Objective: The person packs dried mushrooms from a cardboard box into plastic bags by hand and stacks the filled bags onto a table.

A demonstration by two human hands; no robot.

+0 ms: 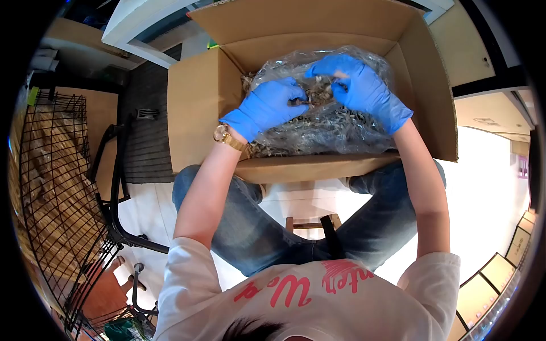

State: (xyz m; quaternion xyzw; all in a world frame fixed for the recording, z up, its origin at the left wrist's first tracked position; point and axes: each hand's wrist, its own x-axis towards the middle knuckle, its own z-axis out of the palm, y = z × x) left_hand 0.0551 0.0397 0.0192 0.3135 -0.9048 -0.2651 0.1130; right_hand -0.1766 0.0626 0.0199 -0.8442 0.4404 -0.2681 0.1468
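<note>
Blue-gloved left hand (272, 107) touches dried pieces (318, 95), hold unclear; right hand (326, 83), finger and thumb apart, nearer the carton's (424, 85) right edge.

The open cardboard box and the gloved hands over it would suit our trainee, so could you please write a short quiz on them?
1. Multiple choice: where is the gold-coloured wristwatch worn? A) right wrist B) left wrist C) both wrists
2. True or false: the clear plastic lies inside the cardboard box.
3. Fill in the blank: the left hand and the right hand both wear ____ gloves.

Key: 1. B; 2. True; 3. blue
</note>
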